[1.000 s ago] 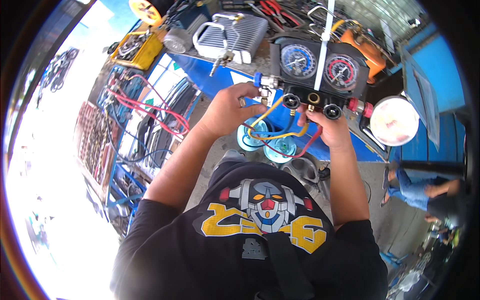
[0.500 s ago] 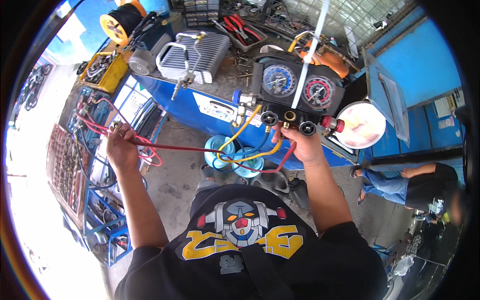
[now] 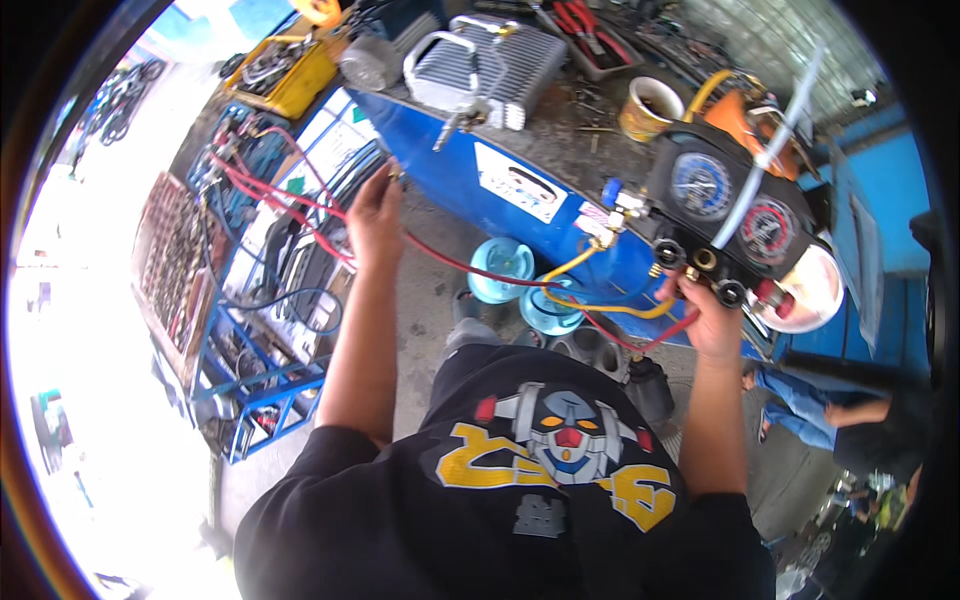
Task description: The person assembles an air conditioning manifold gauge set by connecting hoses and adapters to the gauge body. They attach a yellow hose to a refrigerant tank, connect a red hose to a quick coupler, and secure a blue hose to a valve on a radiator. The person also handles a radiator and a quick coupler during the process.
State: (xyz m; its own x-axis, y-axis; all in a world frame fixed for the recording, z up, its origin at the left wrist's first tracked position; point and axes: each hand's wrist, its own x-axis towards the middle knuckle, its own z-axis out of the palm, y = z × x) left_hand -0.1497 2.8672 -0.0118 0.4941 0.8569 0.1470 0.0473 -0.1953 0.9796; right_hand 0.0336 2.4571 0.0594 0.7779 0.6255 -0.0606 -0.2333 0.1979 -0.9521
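A black gauge manifold (image 3: 728,210) with a blue dial and a red dial hangs at the upper right. My right hand (image 3: 712,322) grips its lower edge by the hose ports. A red hose (image 3: 470,268) runs from the manifold leftward to my left hand (image 3: 374,216), which is closed around it and held out over the blue rack. A yellow hose (image 3: 590,306) loops below the manifold.
A blue workbench (image 3: 520,190) carries a finned metal coil (image 3: 490,62), a yellow cup (image 3: 648,108) and tools. Two light-blue gas cylinders (image 3: 502,268) stand on the floor. A blue rack (image 3: 262,300) with hoses and parts is at left. Another person (image 3: 850,420) sits at right.
My left hand left the manifold, swung out to the left and now lifts the red hose higher over the rack. My right hand has stayed on the manifold.
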